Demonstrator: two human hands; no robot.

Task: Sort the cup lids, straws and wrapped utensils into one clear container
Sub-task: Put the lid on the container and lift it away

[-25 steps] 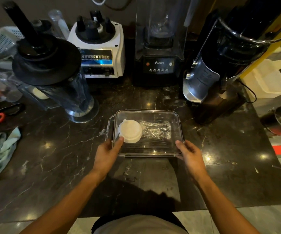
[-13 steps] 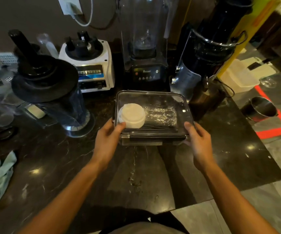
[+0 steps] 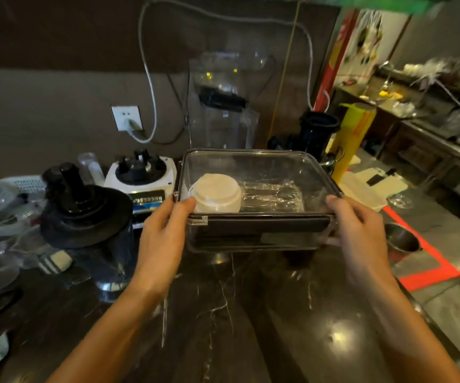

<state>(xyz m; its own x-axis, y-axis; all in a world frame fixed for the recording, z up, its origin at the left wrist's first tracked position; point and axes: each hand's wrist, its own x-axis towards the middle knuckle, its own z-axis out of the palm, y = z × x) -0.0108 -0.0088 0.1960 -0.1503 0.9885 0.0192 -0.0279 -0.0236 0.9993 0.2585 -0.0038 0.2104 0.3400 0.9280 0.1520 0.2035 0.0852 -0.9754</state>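
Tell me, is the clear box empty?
Not empty. Through the clear box you see white cup lids and wrapped utensils.

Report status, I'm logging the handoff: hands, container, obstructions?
Left hand and right hand grip clear container, lifted off counter. Lids, wrapped utensils inside. Blenders behind.

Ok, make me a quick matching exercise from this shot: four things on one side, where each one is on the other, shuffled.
Things:
1. stack of white cup lids
2. wrapped utensils
3. left hand
4. steel cup

Places:
A. on the counter, right of the clear container
B. inside, left part
C. holding the near left corner
D. inside, right of the lids

Pairs: 1-B, 2-D, 3-C, 4-A
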